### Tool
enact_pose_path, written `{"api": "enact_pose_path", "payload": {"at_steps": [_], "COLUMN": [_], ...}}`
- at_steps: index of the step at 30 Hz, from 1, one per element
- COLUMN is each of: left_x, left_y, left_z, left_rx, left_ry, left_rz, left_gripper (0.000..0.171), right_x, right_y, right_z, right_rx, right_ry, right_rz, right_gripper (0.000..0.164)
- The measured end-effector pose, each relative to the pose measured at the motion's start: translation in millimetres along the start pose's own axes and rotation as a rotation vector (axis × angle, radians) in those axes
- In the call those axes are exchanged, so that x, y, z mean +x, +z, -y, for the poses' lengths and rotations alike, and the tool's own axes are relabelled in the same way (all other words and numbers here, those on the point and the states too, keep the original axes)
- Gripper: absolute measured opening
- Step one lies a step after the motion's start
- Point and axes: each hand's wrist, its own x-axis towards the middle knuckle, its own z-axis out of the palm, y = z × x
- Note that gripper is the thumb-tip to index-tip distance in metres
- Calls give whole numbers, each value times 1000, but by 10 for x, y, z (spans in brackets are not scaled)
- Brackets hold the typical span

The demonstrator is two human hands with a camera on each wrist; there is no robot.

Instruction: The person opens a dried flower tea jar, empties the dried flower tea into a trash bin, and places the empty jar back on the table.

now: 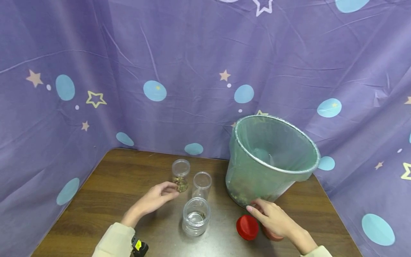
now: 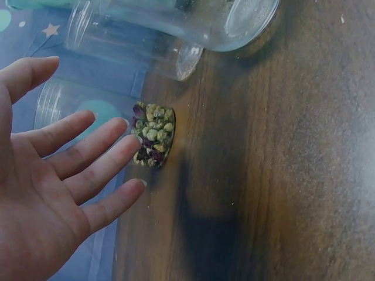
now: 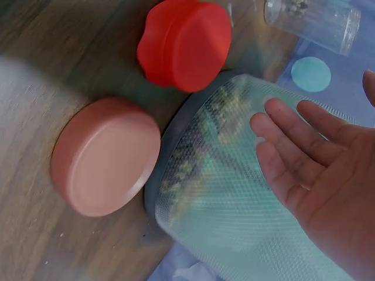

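Observation:
My left hand reaches with spread fingers beside a clear jar of dried flower buds, its fingertips overlapping the jar in both views. To the right of that jar stand a slim clear jar and, nearer me, a wider clear jar with a few bits inside. My right hand, fingers loosely bent and holding nothing, hovers above a red lid and a pink lid. Part of the pink lid is hidden under the hand in the head view.
A mesh wastebasket with a green liner stands at the back right, close to the right hand. Dried bits show through its lower wall. A purple patterned curtain hangs behind the wooden table.

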Motion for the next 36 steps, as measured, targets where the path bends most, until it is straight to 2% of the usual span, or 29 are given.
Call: {"api": "enact_pose_path", "payload": {"at_steps": [9, 16, 20, 24, 31, 36], "left_x": [28, 61, 86, 121, 195, 241], "left_y": [-45, -65, -74, -94, -193, -182], "left_z": [74, 163, 209, 244, 217, 184], "left_rx": [-30, -39, -33, 1, 139, 134], "left_ry": [-30, -44, -74, -99, -140, -154], "left_rz": [-13, -38, -68, -71, -49, -47], "left_gripper": [50, 49, 51, 60, 83, 90], "right_x": [104, 223, 282, 323, 387, 436], "right_y": [72, 96, 98, 114, 182, 226], "right_z": [162, 308, 364, 414, 461, 490], "right_rx": [35, 13, 7, 38, 126, 121], "right_ry": [-10, -64, -63, -55, -45, -41], "right_rz": [16, -23, -36, -25, 9, -27], "right_gripper": [43, 46, 48, 50, 50, 46]}}
